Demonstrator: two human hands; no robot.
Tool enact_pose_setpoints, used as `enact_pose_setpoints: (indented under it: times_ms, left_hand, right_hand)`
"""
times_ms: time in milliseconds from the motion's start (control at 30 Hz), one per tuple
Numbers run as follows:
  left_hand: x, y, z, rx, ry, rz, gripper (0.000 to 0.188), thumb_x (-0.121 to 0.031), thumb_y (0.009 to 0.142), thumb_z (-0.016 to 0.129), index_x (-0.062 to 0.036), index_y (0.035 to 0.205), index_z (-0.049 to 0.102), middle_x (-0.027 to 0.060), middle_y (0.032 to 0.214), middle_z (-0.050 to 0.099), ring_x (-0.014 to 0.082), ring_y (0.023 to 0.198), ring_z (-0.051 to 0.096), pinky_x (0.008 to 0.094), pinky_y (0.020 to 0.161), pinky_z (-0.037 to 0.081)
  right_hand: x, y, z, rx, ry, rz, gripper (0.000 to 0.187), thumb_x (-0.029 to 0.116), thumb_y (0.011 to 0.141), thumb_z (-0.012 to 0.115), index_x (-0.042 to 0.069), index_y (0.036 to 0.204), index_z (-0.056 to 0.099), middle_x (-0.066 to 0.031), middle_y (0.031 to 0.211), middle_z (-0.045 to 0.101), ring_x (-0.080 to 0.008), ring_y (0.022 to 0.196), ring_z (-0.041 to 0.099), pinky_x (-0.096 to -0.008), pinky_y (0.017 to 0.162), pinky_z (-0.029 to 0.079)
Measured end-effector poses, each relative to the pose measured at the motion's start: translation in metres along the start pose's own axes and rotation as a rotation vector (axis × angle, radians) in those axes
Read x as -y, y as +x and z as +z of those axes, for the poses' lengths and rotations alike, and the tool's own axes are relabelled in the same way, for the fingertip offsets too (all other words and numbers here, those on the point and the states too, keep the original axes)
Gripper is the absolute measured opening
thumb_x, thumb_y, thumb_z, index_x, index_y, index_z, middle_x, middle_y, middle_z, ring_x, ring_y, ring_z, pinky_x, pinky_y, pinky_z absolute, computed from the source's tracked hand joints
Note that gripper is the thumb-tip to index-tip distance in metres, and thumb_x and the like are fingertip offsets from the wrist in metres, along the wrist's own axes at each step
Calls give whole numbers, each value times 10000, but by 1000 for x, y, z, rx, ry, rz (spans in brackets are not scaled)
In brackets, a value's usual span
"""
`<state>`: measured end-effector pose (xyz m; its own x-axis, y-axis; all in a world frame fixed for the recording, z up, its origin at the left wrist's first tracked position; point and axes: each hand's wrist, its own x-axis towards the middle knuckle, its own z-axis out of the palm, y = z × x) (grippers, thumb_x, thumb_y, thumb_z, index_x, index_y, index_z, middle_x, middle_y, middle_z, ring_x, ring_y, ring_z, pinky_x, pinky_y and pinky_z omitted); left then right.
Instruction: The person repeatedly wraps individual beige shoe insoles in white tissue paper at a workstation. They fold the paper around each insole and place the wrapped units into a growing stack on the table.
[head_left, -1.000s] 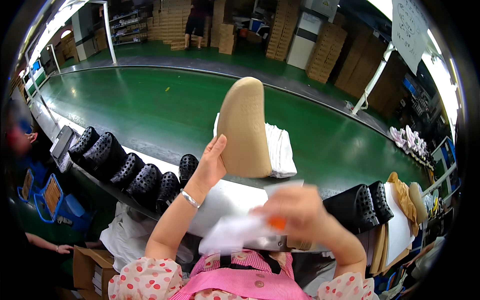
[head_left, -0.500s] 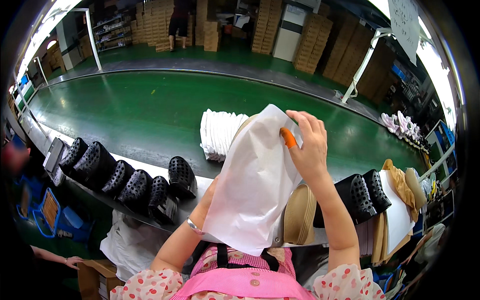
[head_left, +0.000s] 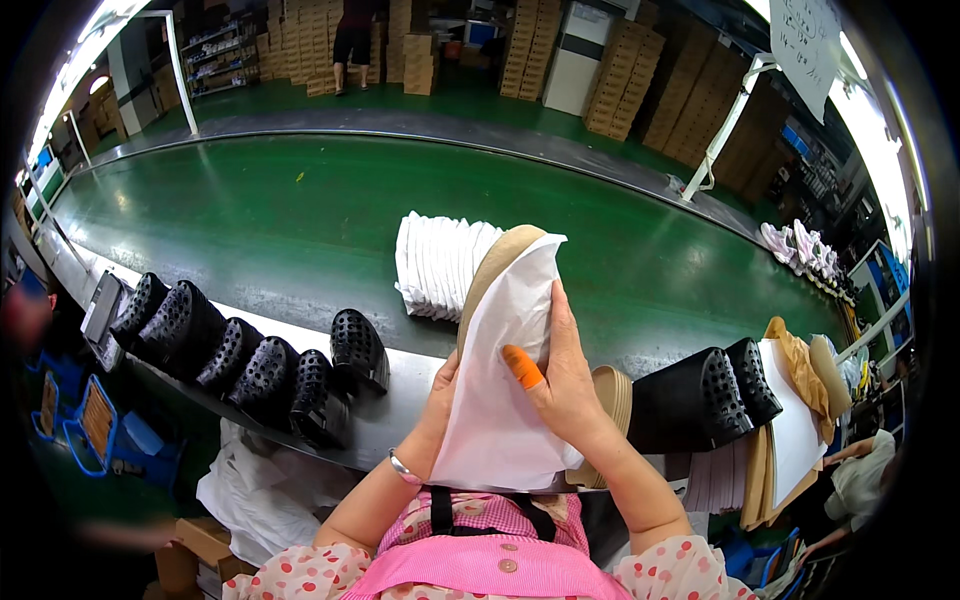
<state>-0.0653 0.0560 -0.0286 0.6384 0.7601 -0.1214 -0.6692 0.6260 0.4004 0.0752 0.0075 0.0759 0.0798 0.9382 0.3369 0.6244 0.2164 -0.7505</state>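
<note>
A tan shoe insole (head_left: 490, 262) stands tilted up in front of me, with a sheet of thin white paper (head_left: 500, 410) folded over most of it. My left hand (head_left: 438, 402) grips the insole's left side through the paper; its fingers are partly hidden behind. Wrapped round the right edge, my right hand (head_left: 572, 390) presses the paper against the insole, its thumb in an orange finger cot (head_left: 522, 367). Beyond lies a row of white paper-wrapped pieces (head_left: 435, 265). A stack of tan insoles (head_left: 610, 390) stands beside my right wrist, partly covered.
Black perforated shoe forms (head_left: 268, 372) line the bench edge on the left; more black forms (head_left: 690, 400) stand at the right beside a pile of white paper (head_left: 797, 430). A green conveyor belt (head_left: 300, 220) runs across. Pale shoes (head_left: 800, 250) sit at far right.
The paper has been folded round the insole, baring its top left edge. My right hand has come down from the paper's upper corner to its right side.
</note>
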Motion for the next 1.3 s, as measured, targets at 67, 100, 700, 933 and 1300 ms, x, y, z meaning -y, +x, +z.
enact_pose_setpoints:
  times_ms: [67, 100, 700, 933, 1300]
  left_hand:
    - [4, -2, -1, 43, 102, 121, 346, -177, 1008, 530, -84, 1342, 536, 50, 1215, 639, 136, 1044, 637, 300, 888, 551]
    - [5, -2, -2, 59, 155, 178, 343, -178, 1007, 537, -81, 1336, 541, 41, 1202, 643, 120, 1035, 634, 285, 880, 549]
    - [15, 2, 3, -41, 194, 264, 361, -83, 992, 521, -44, 1351, 518, 35, 1196, 629, 123, 1022, 624, 288, 868, 541]
    - [-13, -6, 23, -74, 43, 76, 316, -123, 996, 502, -87, 1303, 562, 53, 1171, 650, 175, 993, 665, 328, 827, 595]
    - [-10, -2, -56, -8, 363, 17, 446, -275, 1025, 396, 34, 1335, 476, 196, 1200, 610, 290, 1040, 657, 428, 871, 579]
  right_hand:
    - [-4, -2, 0, -3, -92, -36, 905, 269, 914, 672, -36, 1517, 69, -296, 1512, 230, -398, 1412, 277, -406, 1117, 318]
    - [-3, -1, 1, -8, -75, -29, 899, 265, 913, 674, -31, 1518, 79, -293, 1502, 255, -391, 1395, 310, -402, 1095, 346]
    - [7, 2, 20, -24, -372, -159, 781, 360, 876, 689, -69, 1420, 328, -337, 1446, 336, -472, 1304, 390, -479, 1091, 330]
    - [-2, 21, -11, 206, -149, 56, 943, 470, 895, 642, -118, 1468, 178, -332, 1465, 324, -443, 1371, 339, -418, 1138, 283]
    - [-56, 15, 31, 220, 185, 409, 1035, 402, 750, 791, -73, 1478, 229, -263, 1451, 401, -332, 1358, 392, -372, 1106, 330]
